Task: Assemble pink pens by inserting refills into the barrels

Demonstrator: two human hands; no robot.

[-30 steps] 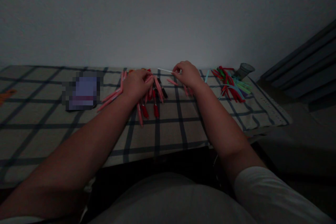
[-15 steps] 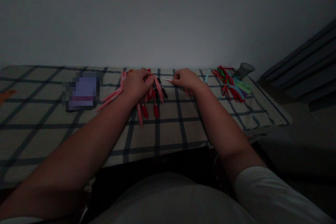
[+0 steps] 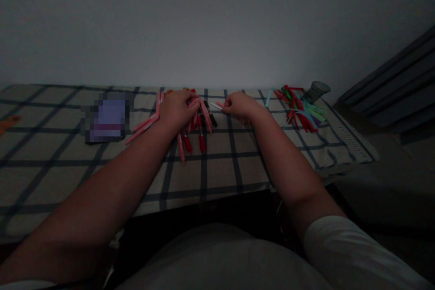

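My left hand (image 3: 177, 108) rests over a loose pile of pens, its thumb and fingers closed on a pink pen (image 3: 193, 101). Red pens (image 3: 202, 144) and dark pens (image 3: 212, 118) stick out of the pile below and right of that hand. Other pink pens (image 3: 144, 125) lie to its left. My right hand (image 3: 239, 104), to the right of the pile, pinches a slim pen (image 3: 216, 106) whose white end points left. Pinkish pens (image 3: 245, 120) show beneath this hand, mostly hidden by it.
Colourful strips (image 3: 299, 113) in red, green and blue lie on the checked cloth (image 3: 217, 172) at right, beside a tipped clear cup (image 3: 316, 90). A blurred purple item (image 3: 108, 118) is at left, and an orange thing (image 3: 8, 123) at the far left. A wall stands behind.
The slim pen in my right hand has tilted a little, and more of its white end shows. My left hand has hardly moved.
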